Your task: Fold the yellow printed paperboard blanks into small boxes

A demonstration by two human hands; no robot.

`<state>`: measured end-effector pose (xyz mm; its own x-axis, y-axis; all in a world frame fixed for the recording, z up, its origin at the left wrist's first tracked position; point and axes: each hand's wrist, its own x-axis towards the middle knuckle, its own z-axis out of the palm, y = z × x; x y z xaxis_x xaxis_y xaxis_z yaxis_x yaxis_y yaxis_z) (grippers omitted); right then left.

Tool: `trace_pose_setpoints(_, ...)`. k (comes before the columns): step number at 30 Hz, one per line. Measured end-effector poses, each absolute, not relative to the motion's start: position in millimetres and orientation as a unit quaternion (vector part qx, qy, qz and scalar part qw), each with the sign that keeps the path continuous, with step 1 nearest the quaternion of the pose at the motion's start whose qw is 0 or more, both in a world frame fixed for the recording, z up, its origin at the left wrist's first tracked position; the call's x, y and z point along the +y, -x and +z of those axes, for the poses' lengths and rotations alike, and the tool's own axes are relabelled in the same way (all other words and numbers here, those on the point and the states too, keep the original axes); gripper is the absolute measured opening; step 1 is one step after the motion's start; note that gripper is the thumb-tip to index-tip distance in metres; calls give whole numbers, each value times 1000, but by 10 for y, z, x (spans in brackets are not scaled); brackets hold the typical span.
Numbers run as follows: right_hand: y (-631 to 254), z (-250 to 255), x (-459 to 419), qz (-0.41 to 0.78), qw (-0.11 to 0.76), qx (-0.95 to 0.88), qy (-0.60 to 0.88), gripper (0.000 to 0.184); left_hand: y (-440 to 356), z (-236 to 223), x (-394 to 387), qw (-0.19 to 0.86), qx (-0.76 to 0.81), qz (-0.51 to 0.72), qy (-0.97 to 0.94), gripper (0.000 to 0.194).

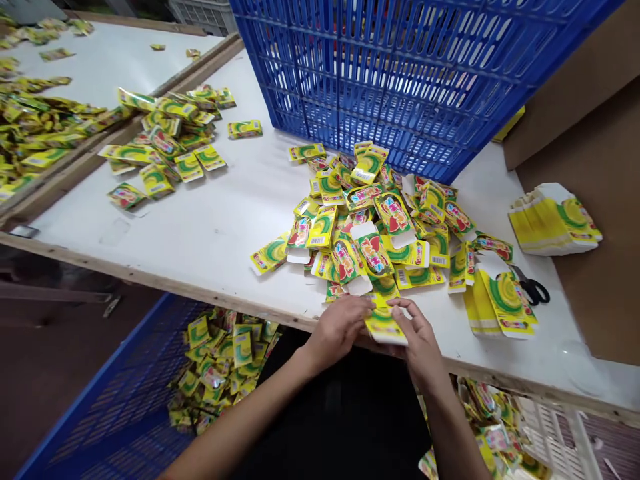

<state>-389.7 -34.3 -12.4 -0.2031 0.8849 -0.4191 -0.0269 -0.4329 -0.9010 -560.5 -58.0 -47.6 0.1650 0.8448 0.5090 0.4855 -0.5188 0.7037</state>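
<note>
At the table's front edge I hold a small yellow-and-green candy box (385, 325), slightly blurred. My right hand (423, 343) grips its right side, thumb on top. My left hand (340, 328) has its fingers bent and closed at the box's left edge; the fingertips are partly hidden. Just beyond my hands lies a heap of similar candy boxes (345, 257), some with white end flaps standing out. Right of the heap are a stack of flat, unfolded cartons (505, 297) and black-handled scissors (535, 291).
A large blue crate (350, 87) stands behind the heap. Another stack of flat cartons (555, 220) leans near a brown cardboard box (590, 280). More boxes (170, 133) lie left by a wooden divider (75, 167). Below the table, a blue crate (115, 387) holds many boxes.
</note>
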Motion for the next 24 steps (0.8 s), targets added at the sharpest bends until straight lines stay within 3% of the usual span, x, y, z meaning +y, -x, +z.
trace_pose_setpoints(4, 3902, -314, -419, 488, 426, -538, 540, 27, 5672, -527, -575, 319, 527, 504, -605, 36)
trace_pose_setpoints(7, 3918, -438, -434, 382, 472, -598, 523, 29, 5695, -483, -563, 373, 519, 468, -611, 37)
trace_pose_setpoints(12, 3955, -481, -351, 379, 436, -673, 461, 17, 5728, -403, -516, 405, 500, 414, -644, 32)
trace_pose_setpoints(16, 3996, -462, -293, 347, 441, -692, 455, 17, 5727, -424, -512, 389, 495, 444, -637, 27)
trace_pose_setpoints(21, 4056, -494, -318, 315, 491, -655, 480, 26, 5694, -448, -538, 391, 476, 518, -593, 41)
trace_pose_setpoints(24, 4053, -454, -312, 308, 465, -704, 438, 22, 5700, -401, -532, 375, 472, 507, -616, 31)
